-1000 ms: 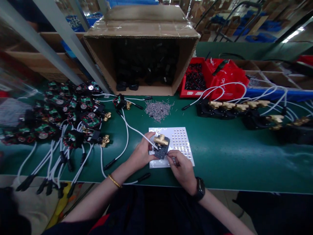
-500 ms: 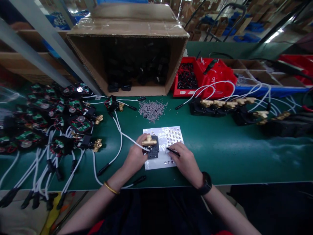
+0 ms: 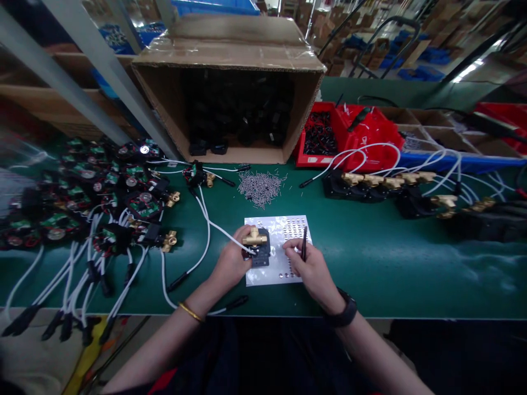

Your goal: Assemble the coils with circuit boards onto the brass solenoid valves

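My left hand (image 3: 231, 260) is closed around a black valve housing (image 3: 262, 258), held over the left part of a white sheet (image 3: 267, 278). A brass T-shaped fitting (image 3: 254, 237) sits on top of the housing, and a white cable (image 3: 222, 231) runs out of it to the left. Between the fingers of my right hand (image 3: 316, 270) is a slim black tool (image 3: 304, 245), standing nearly upright; its exact kind is unclear. Rows of small shiny round discs (image 3: 295, 226) lie on the sheet, partly hidden by that hand.
Beyond the sheet lies a heap of small screws (image 3: 260, 189). An open cardboard box (image 3: 230, 60) with dark parts stands behind. Opened circuit-board units (image 3: 142, 204) and cables crowd the left. Red bins (image 3: 315, 160) and brass-fitted black units (image 3: 354, 189) occupy the right.
The slim black tool in my right hand has swung from lying flat toward the housing to nearly upright. My left hand still holds the housing. The whole view has shifted slightly.
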A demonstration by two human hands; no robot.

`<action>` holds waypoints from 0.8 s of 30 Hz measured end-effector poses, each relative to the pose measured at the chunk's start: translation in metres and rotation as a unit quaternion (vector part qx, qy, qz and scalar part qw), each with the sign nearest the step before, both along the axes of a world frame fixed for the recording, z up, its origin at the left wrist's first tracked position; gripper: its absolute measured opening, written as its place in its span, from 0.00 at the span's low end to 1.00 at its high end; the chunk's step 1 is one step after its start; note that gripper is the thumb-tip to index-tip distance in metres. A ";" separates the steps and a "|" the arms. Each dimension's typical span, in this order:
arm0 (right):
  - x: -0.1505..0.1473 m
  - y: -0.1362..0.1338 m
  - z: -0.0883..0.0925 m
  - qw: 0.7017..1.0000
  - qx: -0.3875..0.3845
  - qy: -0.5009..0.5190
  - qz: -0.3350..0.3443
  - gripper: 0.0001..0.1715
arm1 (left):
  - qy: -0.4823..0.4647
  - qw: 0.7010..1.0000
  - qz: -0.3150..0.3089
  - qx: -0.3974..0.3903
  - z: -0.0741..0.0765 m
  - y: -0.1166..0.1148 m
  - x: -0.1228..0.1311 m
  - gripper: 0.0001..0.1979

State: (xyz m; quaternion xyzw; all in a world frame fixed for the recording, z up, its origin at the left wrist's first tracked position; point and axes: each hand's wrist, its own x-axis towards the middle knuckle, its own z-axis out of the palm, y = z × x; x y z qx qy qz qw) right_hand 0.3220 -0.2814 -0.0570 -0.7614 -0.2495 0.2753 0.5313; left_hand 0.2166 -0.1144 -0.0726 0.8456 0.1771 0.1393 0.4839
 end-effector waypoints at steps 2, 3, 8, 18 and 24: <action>-0.010 0.004 -0.005 0.989 0.057 0.131 -0.030 0.12 | -0.001 1.000 0.000 0.000 0.001 0.000 0.000 0.31; -0.015 0.007 -0.007 0.983 0.069 0.163 -0.037 0.12 | 0.001 1.000 0.003 -0.002 0.001 -0.001 0.000 0.31; -0.024 0.018 -0.008 0.997 -0.011 -0.049 -0.054 0.06 | 0.009 1.000 0.005 -0.019 0.002 -0.001 -0.001 0.31; -0.026 0.009 -0.016 0.944 0.020 -0.320 0.081 0.13 | 0.005 0.999 -0.006 -0.040 -0.003 0.000 0.001 0.32; 0.004 -0.007 -0.002 0.941 -0.005 -0.318 0.117 0.19 | 0.017 0.982 -0.011 -0.186 0.022 0.008 -0.018 0.33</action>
